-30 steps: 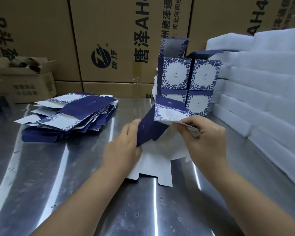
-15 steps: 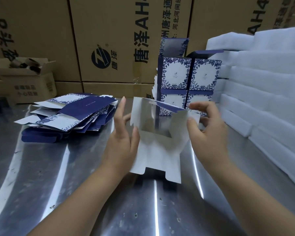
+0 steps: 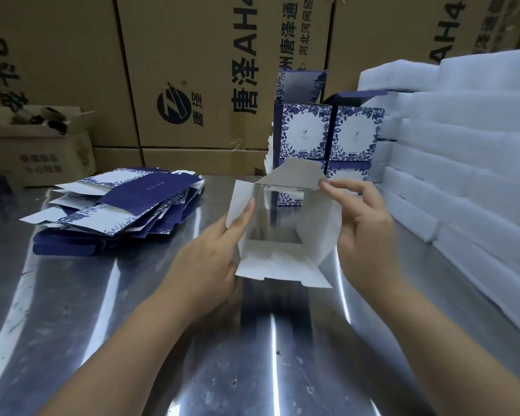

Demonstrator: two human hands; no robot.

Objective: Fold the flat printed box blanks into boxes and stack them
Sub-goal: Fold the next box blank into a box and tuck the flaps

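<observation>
On the counter (image 3: 72, 295), the flat blanks (image 3: 126, 205) lie left, the opened box (image 3: 282, 259) sits centre, folded boxes (image 3: 327, 136) stacked behind it, foam sheets (image 3: 463, 175) right.

Opened box blank (image 3: 282, 261), white inside toward the camera, over the steel surface (image 3: 132, 325): the left hand (image 3: 219, 250) grips its left wall, and the right hand (image 3: 364, 232) pinches a corner of the raised top flap. Flat blanks (image 3: 123, 202) lie piled at left. Folded boxes (image 3: 327, 133) stand stacked behind, beside white foam sheets (image 3: 463, 175).

On the steel table (image 3: 72, 310) I work over: a pile of flat blanks (image 3: 117, 205) at left, folded boxes (image 3: 327, 136) stacked at the back, foam sheets (image 3: 463, 175) at right.
</observation>
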